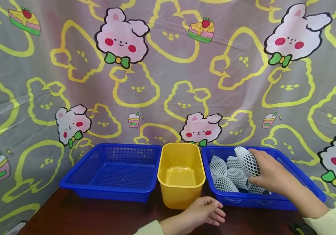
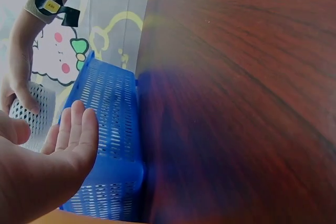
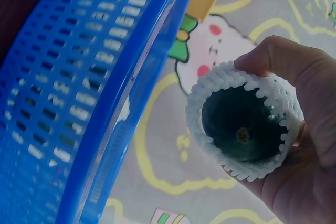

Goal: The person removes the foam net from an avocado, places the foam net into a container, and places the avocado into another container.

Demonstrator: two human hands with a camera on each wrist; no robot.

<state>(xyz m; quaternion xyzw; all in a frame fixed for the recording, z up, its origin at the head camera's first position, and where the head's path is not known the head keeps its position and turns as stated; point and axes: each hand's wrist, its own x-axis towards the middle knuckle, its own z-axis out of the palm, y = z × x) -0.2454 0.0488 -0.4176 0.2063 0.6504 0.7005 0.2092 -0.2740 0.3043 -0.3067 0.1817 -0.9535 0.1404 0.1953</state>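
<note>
My right hand point(image 1: 271, 171) grips a dark green fruit point(image 3: 239, 121) in a white foam net sleeve point(image 1: 246, 161), raised over the right blue basket point(image 1: 256, 199). The right wrist view looks into the sleeve's open end, where the fruit's round end and a small brown spot show. Beneath, several more white foam-netted pieces point(image 1: 237, 178) lie in that basket. In front of the basket and the yellow bin point(image 1: 181, 195), my left hand point(image 1: 204, 210) holds nothing. Its fingers point(image 2: 79, 129) are loosely extended, palm turned toward the right hand.
To the left of the yellow bin stands another blue basket point(image 1: 121, 174), its slotted floor bare. All three containers stand in a row on a dark red-brown wooden table point(image 1: 97, 215). A patterned curtain point(image 1: 162, 75) hangs close behind them. Something black point(image 1: 302, 228) lies at the lower right.
</note>
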